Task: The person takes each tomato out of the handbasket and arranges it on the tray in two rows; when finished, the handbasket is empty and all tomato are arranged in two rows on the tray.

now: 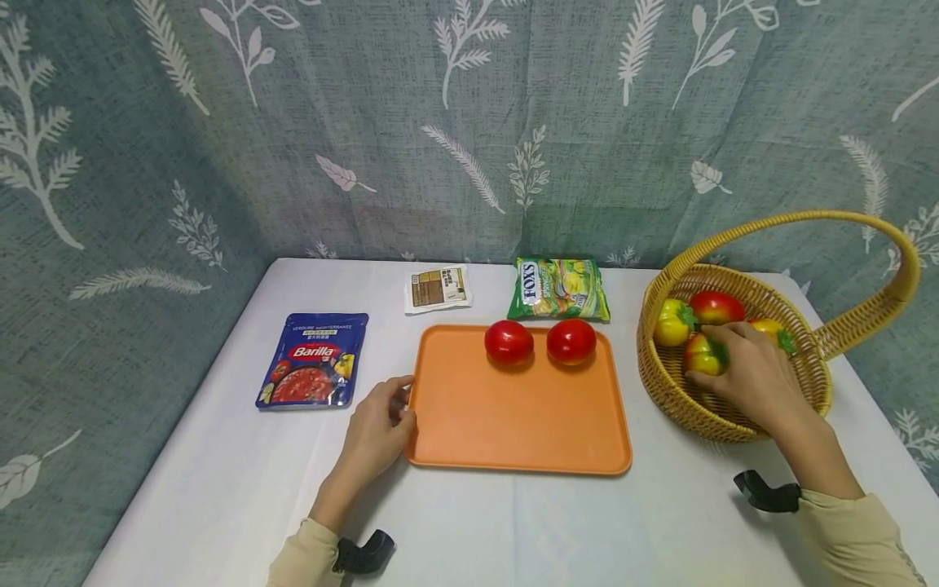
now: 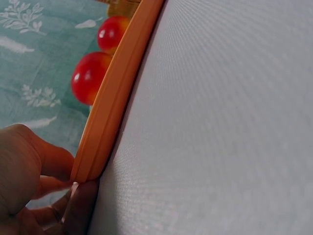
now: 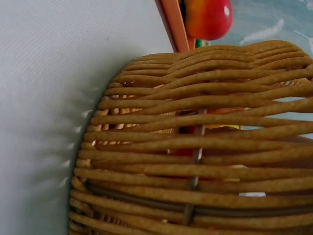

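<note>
I observe the right hand (image 1: 756,377) inside the wicker basket (image 1: 678,412) near the table's (image 1: 469,530) right edge, thumb and fingers clamped on a red-yellow pepper (image 1: 699,356). This pepper lies in the basket's left half, in front of a yellow pepper (image 1: 670,326) and a red fruit (image 1: 717,307). Its green stem end faces right, toward the palm; its rounded end faces left. The hand covers part of it, so I cannot determine its long axis. The left hand (image 1: 376,428) has thumb and fingers apart, tips touching the orange tray's (image 1: 506,424) left edge. The tray's long axis runs left to right. Two red tomatoes (image 1: 509,342) sit along its rear edge; orange surface extends from them to the front edge. For movement, I note a strip of table between the tray's right edge and the basket's left rim.
</note>
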Tool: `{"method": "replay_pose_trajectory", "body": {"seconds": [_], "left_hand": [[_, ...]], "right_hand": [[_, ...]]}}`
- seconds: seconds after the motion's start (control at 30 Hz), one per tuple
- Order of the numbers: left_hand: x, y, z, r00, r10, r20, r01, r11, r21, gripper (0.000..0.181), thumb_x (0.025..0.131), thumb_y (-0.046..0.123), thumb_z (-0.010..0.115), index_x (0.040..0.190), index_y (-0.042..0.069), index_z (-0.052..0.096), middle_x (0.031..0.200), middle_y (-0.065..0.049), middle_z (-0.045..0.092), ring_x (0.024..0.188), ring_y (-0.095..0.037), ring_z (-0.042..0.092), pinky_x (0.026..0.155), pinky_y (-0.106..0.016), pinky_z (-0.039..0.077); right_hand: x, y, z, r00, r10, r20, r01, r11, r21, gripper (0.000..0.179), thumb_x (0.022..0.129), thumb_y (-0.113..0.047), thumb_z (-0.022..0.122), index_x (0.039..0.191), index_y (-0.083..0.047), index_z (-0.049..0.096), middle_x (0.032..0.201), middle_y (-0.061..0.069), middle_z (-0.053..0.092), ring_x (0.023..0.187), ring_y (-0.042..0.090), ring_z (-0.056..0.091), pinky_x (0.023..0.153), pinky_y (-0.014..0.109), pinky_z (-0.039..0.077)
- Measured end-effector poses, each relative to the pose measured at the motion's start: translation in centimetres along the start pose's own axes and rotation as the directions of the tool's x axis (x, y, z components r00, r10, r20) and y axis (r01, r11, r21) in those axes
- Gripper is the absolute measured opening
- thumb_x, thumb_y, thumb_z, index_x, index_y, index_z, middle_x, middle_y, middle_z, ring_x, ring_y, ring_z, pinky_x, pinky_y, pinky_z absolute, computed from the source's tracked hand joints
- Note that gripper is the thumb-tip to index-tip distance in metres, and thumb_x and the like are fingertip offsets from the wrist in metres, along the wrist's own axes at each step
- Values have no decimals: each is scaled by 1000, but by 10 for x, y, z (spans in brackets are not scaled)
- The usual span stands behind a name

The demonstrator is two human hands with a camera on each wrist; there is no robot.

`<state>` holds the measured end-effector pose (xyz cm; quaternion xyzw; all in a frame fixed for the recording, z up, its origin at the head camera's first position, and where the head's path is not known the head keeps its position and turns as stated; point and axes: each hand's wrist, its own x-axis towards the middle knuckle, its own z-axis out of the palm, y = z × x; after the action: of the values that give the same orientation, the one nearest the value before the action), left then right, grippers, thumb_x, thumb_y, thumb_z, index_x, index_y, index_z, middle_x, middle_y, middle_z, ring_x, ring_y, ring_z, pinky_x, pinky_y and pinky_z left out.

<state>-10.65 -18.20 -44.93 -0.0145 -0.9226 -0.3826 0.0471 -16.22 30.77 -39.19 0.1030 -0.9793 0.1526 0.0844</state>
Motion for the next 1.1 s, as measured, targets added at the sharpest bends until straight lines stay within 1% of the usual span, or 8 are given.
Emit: {"method": "replay_pose_trajectory", "body": {"seconds": [0.2,0.33,0.43,0.57,0.67,0.9,1.1], "left_hand": [[0,0,0,1000,8,-4,-8,1000,3,50,83,3,67,132,2,61,98,-8,61,82,-20,57,73,-36,47],[0,0,-1,1000,-4,-4,4,1000,2,50,83,3,67,132,2,60,99,-7,61,83,-20,57,73,-36,47],[-1,0,-1,1000,-7,-7,7,1000,1,50,83,3,68,132,3,61,98,-7,61,83,-20,57,73,-36,47],[-1,-1,-1,1000,7,-8,-7,1000,-2,50,83,3,67,132,3,61,98,-7,61,82,-18,56,72,-35,46],[0,-2,0,1000,11,-7,-11,1000,0,50,83,3,67,132,3,61,98,-7,61,81,-18,56,72,-35,46],[-1,-1,0,1000,-8,-6,8,1000,5,50,83,3,67,133,4,61,100,-6,61,84,-19,58,74,-36,47],[-1,-1,1,1000,11,-19,-10,1000,3,49,83,3,67,132,4,61,99,-7,61,83,-19,57,74,-36,46]], "right_hand": [[-3,2,0,1000,-15,-5,15,999,34,66,75,-22,86,129,6,59,127,36,52,106,59,52,81,71,42],[-2,2,1,1000,-22,-6,22,998,60,67,75,-20,86,130,6,58,128,35,52,109,59,50,84,72,40],[-2,2,3,1000,-5,13,4,998,68,68,76,-22,85,132,5,57,130,36,50,110,59,49,85,73,38],[-3,3,3,999,20,27,-22,998,60,69,78,-27,85,133,3,57,131,36,48,108,60,48,83,73,38],[-5,3,2,1000,23,16,-24,998,50,70,78,-30,85,133,2,58,130,35,49,107,59,49,82,72,39],[-10,-2,-5,999,43,3,-43,998,42,71,79,-30,83,137,0,55,131,35,47,109,58,48,82,74,37],[-15,-7,-12,999,35,-32,-34,998,43,71,77,-28,85,136,-1,56,130,34,47,109,56,47,80,72,38]]}}
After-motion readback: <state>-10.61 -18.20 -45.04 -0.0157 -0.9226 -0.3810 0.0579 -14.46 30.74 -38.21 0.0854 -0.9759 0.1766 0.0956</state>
